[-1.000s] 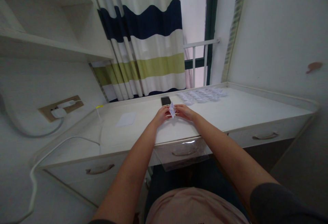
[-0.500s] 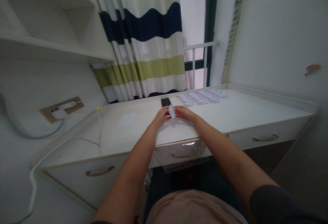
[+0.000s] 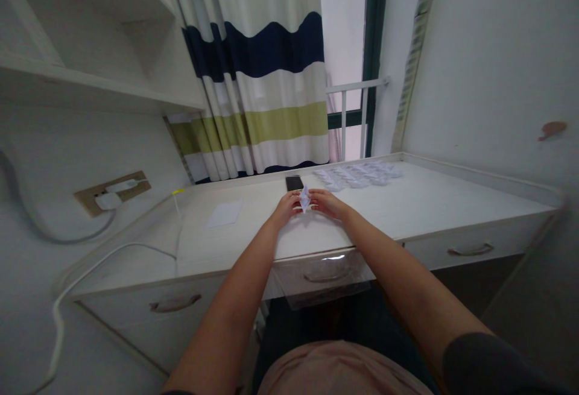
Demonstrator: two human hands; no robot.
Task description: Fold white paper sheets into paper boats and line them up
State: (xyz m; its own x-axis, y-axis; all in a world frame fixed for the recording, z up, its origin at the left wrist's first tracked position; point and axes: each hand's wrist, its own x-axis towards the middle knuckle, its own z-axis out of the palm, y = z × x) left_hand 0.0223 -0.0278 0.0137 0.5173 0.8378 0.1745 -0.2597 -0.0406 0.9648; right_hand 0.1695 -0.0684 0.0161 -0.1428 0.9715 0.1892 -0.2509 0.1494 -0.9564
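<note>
Both of my hands meet above the middle of a white desk (image 3: 407,211). My left hand (image 3: 286,208) and my right hand (image 3: 326,202) each pinch one side of a small folded white paper piece (image 3: 305,198) held upright between them, just above the desk top. A dark phone (image 3: 294,183) lies flat right behind the paper. A row of several similar folded white paper pieces (image 3: 359,174) lies at the back right of the desk. A flat white sheet (image 3: 225,213) rests to the left of my hands.
A striped curtain (image 3: 266,75) hangs behind the desk, beside a window with a white rail (image 3: 357,87). A wall socket with a white plug (image 3: 111,193) and a cable (image 3: 90,262) sit on the left. Drawers with handles (image 3: 470,251) run under the desk top.
My hands have stayed together on the folded paper, with the piece looking slightly lower and more closed up. The camera has tilted a little.
</note>
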